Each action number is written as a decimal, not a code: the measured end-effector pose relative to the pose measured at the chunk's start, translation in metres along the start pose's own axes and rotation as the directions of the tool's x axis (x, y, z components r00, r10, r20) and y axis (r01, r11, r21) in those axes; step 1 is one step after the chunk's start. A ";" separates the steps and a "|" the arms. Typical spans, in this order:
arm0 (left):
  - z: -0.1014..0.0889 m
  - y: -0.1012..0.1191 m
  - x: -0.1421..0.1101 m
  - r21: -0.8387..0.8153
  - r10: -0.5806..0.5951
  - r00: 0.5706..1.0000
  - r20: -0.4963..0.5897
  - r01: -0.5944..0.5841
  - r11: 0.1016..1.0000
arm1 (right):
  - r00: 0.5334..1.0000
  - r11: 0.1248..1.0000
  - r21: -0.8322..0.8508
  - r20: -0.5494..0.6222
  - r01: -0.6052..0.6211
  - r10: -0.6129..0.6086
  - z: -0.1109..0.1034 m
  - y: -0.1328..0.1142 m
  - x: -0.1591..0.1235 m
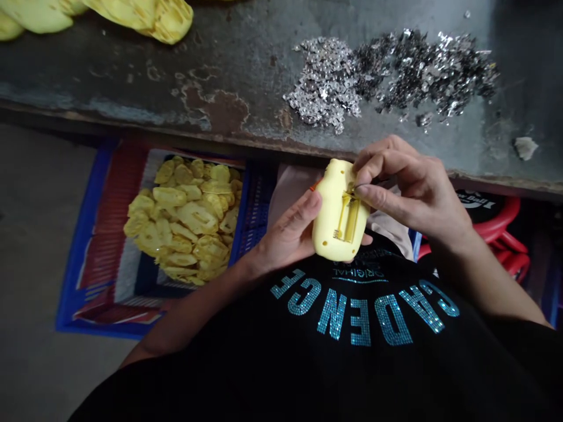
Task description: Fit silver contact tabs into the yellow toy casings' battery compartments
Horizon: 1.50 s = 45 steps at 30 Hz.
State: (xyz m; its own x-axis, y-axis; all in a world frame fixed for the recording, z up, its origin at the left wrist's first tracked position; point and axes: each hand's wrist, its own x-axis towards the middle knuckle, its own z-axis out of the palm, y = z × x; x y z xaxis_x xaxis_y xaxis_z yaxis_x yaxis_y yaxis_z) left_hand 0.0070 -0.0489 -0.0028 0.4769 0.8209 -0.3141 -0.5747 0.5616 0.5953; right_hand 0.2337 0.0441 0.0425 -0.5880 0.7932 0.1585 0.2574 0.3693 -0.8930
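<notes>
A pale yellow plastic toy body (328, 217) with a rectangular battery slot (347, 217) and several small holes is held in front of my chest. My left hand (294, 228) grips it from the left, thumb on its near side and fingers partly hidden beneath. My right hand (400, 181) pinches at the upper end of the slot, thumb and index finger closed on a thin dark piece too small to name. Beyond the hands, on the bench, lie piles of small shiny metal clips (328, 82) and darker metal pieces (426, 70).
A worn metal bench (255, 64) runs across the top, its edge just beyond my hands. Yellow plastic parts (193, 217) fill a blue crate (92, 205) at lower left. More yellow parts (149, 17) lie at the bench's upper left. A red-rimmed stool (501, 223) is at right.
</notes>
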 end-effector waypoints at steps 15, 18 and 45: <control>0.015 -0.005 0.004 0.027 0.050 0.998 -0.048 -0.049 0.998 | 0.999 0.983 -0.178 0.003 0.047 -0.047 -0.001 -0.008 -0.008; 0.011 -0.007 0.002 0.041 0.046 0.995 -0.091 -0.042 0.998 | 0.998 0.972 -0.228 -0.015 0.058 -0.063 0.003 -0.009 -0.010; -0.003 -0.018 0.007 0.083 0.086 0.992 -0.093 -0.078 0.993 | 0.983 0.970 -0.195 -0.081 0.145 -0.163 0.005 0.009 -0.019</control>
State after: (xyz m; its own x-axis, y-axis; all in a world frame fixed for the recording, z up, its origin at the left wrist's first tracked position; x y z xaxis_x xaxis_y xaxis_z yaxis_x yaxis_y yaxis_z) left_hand 0.0186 -0.0526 -0.0183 0.3621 0.8721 -0.3291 -0.5528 0.4852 0.6774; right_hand 0.2435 0.0304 0.0292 -0.5580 0.7588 0.3360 0.3140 0.5678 -0.7609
